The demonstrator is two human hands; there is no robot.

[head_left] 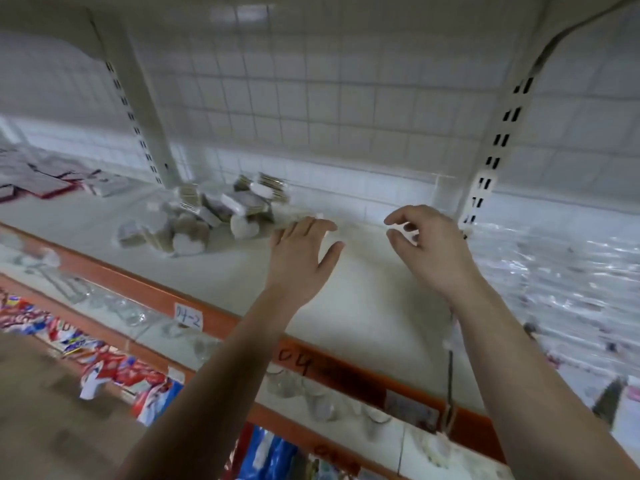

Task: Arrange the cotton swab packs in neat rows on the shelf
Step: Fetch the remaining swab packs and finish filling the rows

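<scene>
White metal shelf point(346, 299) with a pale deck and an orange front rail point(225, 322) carrying a handwritten paper tag point(188, 317). Wire grid back panel point(311, 98) far side. Slotted left upright point(136, 109), slotted right upright point(498, 143). Upper shelf point(311, 8) overhead. Glass cups point(318, 400) on the tier below. Brown floor point(38, 393) near left. Flat, even light; frame blurred.

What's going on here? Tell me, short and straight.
A person reaches both bare hands over a white shelf. The cotton swab packs lie in a loose heap toward the back left, not yet in rows. The left hand, fingers straight, is at the heap's right edge; the blur hides whether it touches a pack. The right hand hovers further right, fingers loosely curled, holding nothing.
</scene>
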